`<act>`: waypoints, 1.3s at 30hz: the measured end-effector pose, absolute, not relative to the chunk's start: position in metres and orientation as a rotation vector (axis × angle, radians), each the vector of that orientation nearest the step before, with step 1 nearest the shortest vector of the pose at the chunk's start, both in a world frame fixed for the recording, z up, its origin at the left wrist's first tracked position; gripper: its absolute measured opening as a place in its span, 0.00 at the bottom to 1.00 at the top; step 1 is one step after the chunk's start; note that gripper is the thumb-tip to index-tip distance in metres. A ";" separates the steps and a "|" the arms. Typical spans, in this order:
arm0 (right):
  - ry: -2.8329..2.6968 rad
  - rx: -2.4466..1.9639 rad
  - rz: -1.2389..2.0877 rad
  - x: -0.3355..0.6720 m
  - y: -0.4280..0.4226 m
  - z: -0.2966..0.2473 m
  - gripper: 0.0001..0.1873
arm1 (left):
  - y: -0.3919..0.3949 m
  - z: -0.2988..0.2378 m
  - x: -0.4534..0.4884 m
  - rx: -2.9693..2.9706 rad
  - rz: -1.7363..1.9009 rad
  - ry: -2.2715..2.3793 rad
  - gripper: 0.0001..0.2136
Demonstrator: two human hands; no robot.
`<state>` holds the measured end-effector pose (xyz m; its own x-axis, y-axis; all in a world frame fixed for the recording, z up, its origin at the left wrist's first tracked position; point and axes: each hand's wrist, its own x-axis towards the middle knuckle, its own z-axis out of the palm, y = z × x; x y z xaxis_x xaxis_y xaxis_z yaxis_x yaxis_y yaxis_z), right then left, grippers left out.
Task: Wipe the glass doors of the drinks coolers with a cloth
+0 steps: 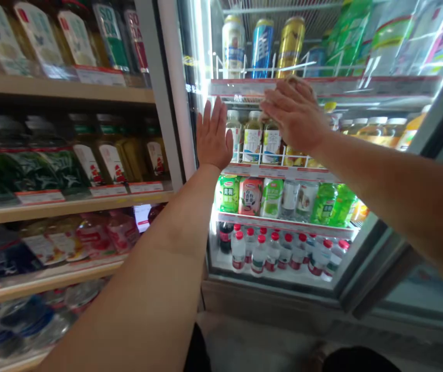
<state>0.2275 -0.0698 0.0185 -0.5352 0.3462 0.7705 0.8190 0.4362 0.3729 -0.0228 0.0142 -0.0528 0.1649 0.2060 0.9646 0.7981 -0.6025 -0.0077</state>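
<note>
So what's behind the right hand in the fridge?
Bottles with pale labels stand on the shelf behind the right hand. A yellow bottle peeks out below it. The hand covers that bottle's top, so whether it grips anything can't be seen.

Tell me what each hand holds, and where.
Left hand: open, nothing held. Right hand covers the top of a yellow bottle; whether its fingers grip it cannot be told.
</note>
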 end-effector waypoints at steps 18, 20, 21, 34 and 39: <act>-1.755 -1.130 -1.026 0.202 -0.070 0.066 0.25 | 0.029 -0.054 -0.024 -1.900 -1.468 -0.968 0.37; -1.810 -1.112 -1.032 0.202 -0.067 0.048 0.26 | 0.029 -0.054 -0.023 -1.916 -1.482 -0.966 0.36; -1.872 -1.084 -1.026 0.205 -0.067 0.033 0.27 | 0.028 -0.054 -0.023 -1.920 -1.489 -0.971 0.36; -1.774 -1.142 -0.948 0.207 -0.075 0.051 0.27 | 0.017 -0.053 -0.023 -1.958 -1.503 -0.999 0.34; -2.066 -0.924 -0.730 0.220 -0.070 0.010 0.24 | 0.023 -0.054 -0.024 -1.947 -1.422 -0.969 0.35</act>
<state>0.2202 -0.0696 0.0096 -0.4624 0.3695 0.8060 0.7938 0.5776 0.1907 -0.0238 0.0226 -0.0545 0.1863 0.2356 0.9538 0.8015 -0.5979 -0.0089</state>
